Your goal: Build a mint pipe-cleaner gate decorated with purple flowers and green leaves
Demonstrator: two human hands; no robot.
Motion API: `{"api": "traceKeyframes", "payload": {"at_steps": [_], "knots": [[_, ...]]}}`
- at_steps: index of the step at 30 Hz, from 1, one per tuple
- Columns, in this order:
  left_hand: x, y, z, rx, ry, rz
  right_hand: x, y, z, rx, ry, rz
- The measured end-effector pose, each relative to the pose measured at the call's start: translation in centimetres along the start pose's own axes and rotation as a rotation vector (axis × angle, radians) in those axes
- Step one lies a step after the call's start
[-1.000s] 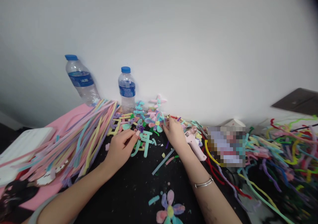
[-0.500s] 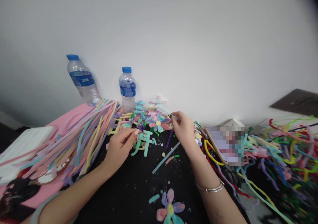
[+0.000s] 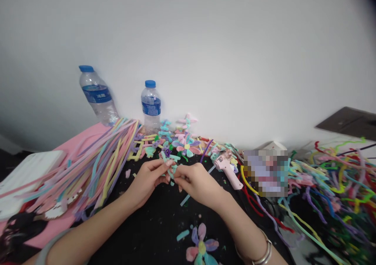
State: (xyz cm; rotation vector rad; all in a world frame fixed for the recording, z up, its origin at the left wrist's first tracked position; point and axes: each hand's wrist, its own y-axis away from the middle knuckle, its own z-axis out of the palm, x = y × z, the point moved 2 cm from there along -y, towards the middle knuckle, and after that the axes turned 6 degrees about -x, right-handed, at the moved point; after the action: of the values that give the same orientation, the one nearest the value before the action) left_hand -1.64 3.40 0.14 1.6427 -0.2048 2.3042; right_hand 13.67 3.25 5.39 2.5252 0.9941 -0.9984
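A mint-green pipe cleaner shape with a small purple coil at its top is pinched between my two hands. My left hand has thumb and fingers closed on its left side. From the right, my right hand grips its lower part with bent fingers. The fingers cover much of the shape. Just behind it lies a pipe cleaner flower with pastel petals. A second flower rests near the front of the black table surface, beside a short turquoise piece.
A pale pink glue gun with a translucent stick lies right of my hands. Pastel pipe cleaners spread at left, tangled bright ones at right. Two water bottles stand by the wall. A phone-like object with a blurred screen is at right.
My right hand has come down and left from the back of the table to join my left hand on the mint shape. The shape has turned, and the glue gun is uncovered.
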Motion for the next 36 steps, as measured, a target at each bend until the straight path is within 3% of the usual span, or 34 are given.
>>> {"api": "traceKeyframes", "payload": {"at_steps": [4, 7, 10, 13, 15, 21, 28, 31, 36], "knots": [[-0.4, 0.2, 0.6, -0.21, -0.238, -0.112, -0.2, 1.0, -0.5, -0.257, -0.021, 0.023], [-0.1, 0.3, 0.9, -0.253, -0.325, -0.111, -0.1, 1.6, -1.3, -0.346, -0.036, 0.07], [0.7, 0.4, 0.8, -0.151, -0.439, -0.008, 0.7, 1.7, -3.0, -0.222, 0.103, 0.156], [1.0, 0.3, 0.6, -0.058, -0.557, 0.027, 2.4, 1.7, -5.2, 0.174, 0.442, 0.325], [0.8, 0.3, 0.5, -0.051, -0.628, 0.035, 3.7, 1.4, -5.5, 0.264, 0.581, 0.371], [0.5, 0.4, 0.6, -0.041, -0.785, 0.157, 6.2, 0.2, -2.7, 0.055, 0.653, 0.274], [2.5, 0.2, -1.7, 0.35, -1.017, 0.329, 5.8, -0.2, -2.4, 0.025, 0.563, 0.204], [3.4, -0.5, -3.5, 0.457, -1.215, 0.323, 4.6, -0.1, -3.6, 0.195, 0.45, 0.109], [3.7, -1.3, -5.2, 0.565, -1.6, 0.261, 2.2, 1.4, -5.8, 0.797, 0.018, -0.043]]}}
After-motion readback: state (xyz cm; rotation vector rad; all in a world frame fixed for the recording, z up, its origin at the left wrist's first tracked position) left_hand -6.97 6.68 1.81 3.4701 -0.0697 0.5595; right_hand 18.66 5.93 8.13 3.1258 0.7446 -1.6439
